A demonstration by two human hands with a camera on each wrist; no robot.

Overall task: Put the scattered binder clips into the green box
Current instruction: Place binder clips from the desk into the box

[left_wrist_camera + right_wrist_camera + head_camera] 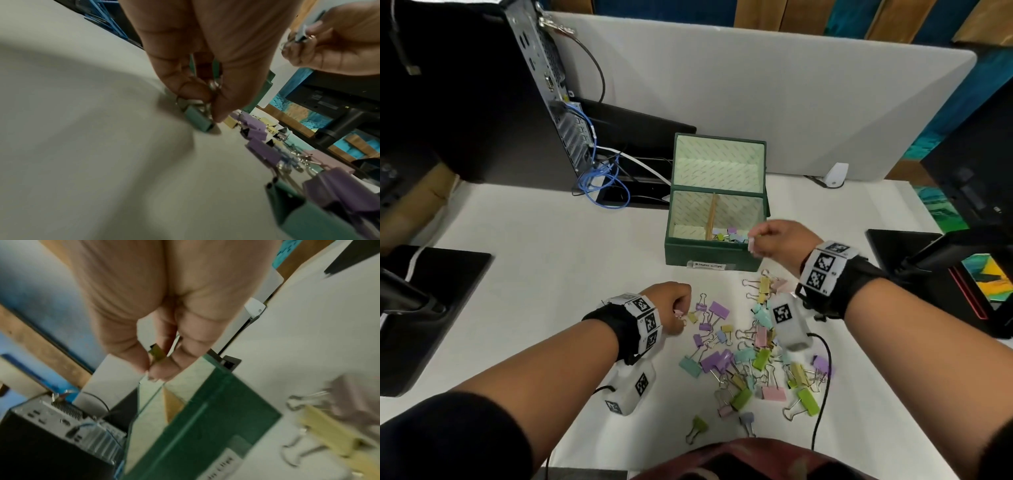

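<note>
Over the front right corner of the green box (714, 251), the right hand (779, 241) has its grip pinching a small binder clip (157, 354), colour hard to call. Left hand (671, 306) is down on the white counter (534, 274) at the left edge of the scattered binder clips (750, 353), grip pinched on the wire handles of a teal clip (198, 119) that touches the surface. Box lid's open, and a few clips (731, 236) already sit in the right compartment.
</note>
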